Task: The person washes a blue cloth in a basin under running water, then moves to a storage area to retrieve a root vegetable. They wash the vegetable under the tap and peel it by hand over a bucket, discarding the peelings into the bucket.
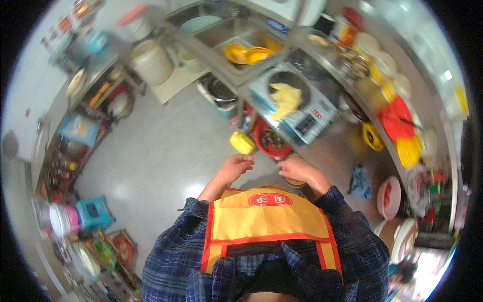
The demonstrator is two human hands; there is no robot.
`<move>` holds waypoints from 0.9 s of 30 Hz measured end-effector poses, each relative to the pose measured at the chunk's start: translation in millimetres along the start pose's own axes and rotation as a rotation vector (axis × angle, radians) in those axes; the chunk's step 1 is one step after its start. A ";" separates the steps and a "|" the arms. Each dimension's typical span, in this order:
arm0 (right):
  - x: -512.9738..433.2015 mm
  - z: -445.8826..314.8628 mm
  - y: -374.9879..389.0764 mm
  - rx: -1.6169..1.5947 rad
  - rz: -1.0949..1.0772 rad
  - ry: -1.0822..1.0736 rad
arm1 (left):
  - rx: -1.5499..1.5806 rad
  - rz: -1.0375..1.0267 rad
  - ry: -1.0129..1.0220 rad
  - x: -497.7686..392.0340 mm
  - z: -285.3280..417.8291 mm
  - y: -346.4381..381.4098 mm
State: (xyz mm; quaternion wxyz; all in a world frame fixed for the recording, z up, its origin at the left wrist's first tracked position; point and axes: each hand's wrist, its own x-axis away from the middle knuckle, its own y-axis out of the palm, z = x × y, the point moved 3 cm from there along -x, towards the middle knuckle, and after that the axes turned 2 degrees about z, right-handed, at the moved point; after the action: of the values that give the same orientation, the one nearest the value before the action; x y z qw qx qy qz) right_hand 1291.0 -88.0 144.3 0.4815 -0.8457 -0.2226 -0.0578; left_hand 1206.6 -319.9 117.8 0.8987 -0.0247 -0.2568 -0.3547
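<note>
My left hand [238, 167] hangs in front of the yellow apron [260, 222], its fingers loosely bent and nothing visible in them. To its right, my right hand [298, 171] is curled inward beside a red basin [260, 132] with dark contents. Whether the right fingers hold anything is unclear. A round brownish object [295, 184], partly hidden, shows beneath the right hand. Just beyond my left hand is a yellow plastic container [242, 142]. A crumpled yellow cloth [287, 99] lies across a dark round surface on an appliance [319, 126] with a keypad and red digits.
A steel sink [211, 37] ahead holds two yellow bowls [247, 54]. A counter [392, 151] runs along the right, carrying stacked yellow dishes [408, 151] and a red item [398, 117]. A pink basin [388, 196] stands below it. Shelves [81, 154] line the left of the grey floor [151, 151].
</note>
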 end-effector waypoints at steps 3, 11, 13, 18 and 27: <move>-48.3 -54.0 15.3 0.100 -0.083 -0.071 | 0.125 0.156 -0.017 42.9 -34.2 -49.6; -211.5 -143.1 15.2 0.093 -0.149 -0.278 | 0.355 0.505 0.051 87.9 -36.4 -207.1; -240.3 -152.3 13.6 0.132 -0.221 -0.310 | 0.417 0.574 0.064 95.3 -37.8 -232.9; -314.4 -152.4 2.5 0.197 -0.300 -0.304 | 0.544 0.675 0.046 99.7 -40.8 -280.2; -497.7 -166.8 -23.7 0.149 -0.323 -0.317 | 0.562 0.775 0.057 54.8 2.9 -405.8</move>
State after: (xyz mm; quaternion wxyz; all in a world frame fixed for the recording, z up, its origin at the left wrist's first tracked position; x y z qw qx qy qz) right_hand 855.2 -377.4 96.0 0.4860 -0.7599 -0.4315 0.0161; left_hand 975.2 -656.7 90.6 0.9433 0.1351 -0.2899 0.0893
